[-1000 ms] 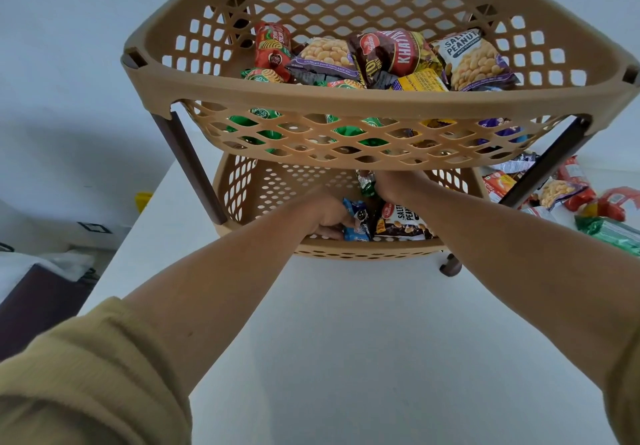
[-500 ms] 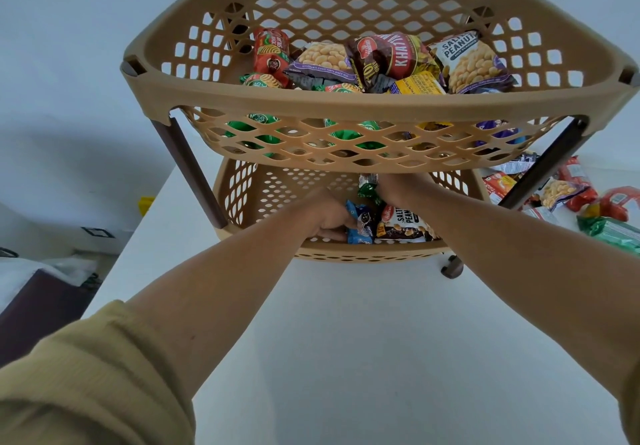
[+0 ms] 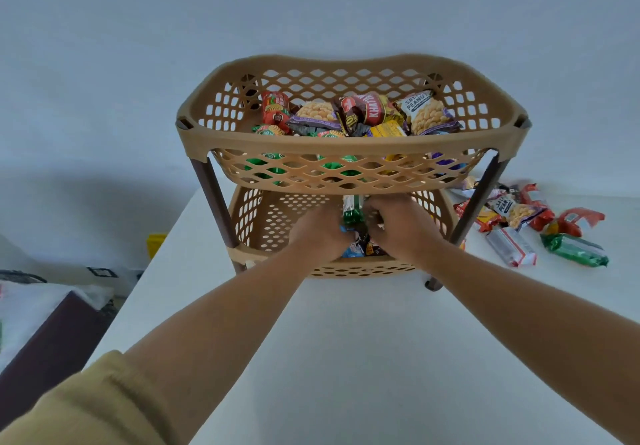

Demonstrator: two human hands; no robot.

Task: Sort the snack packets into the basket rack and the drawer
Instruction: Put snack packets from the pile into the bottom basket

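1. Far left, I've got the olive-yellow fabric sleeve point(image 3: 86, 406). The bare forearm runs up across the white table point(image 3: 346, 358) towards the rack.
2. The tan plastic lattice rack point(image 3: 346, 141) stands on that table. Its upper basket is heaped with packets, and both hands are inside the lower basket point(image 3: 263, 222) beneath it.
3. The left hand point(image 3: 317, 235) is knuckles up, fingers curled down by the blue and dark packets point(image 3: 360, 249) on the basket floor. The fingertips are hidden, so I cannot tell whether it grasps anything.
4. Dead centre, a green foil snack packet point(image 3: 352, 209) stands on end between the two hands. Its long axis runs up and down, and its top sits just under the upper basket.
5. The right hand point(image 3: 403, 228) has curled fingers closed on the packet's right edge, so I read that as a grasp. The packet lies immediately left of those fingers.
6. My call is that this is the placing step. With so little headroom, the packet must tip over to lie flat on the others.
7. Far right, loose packets point(image 3: 516, 212) lie scattered on the table, well apart from the hands. The right hand is the nearer one for them. No drawer is in view.
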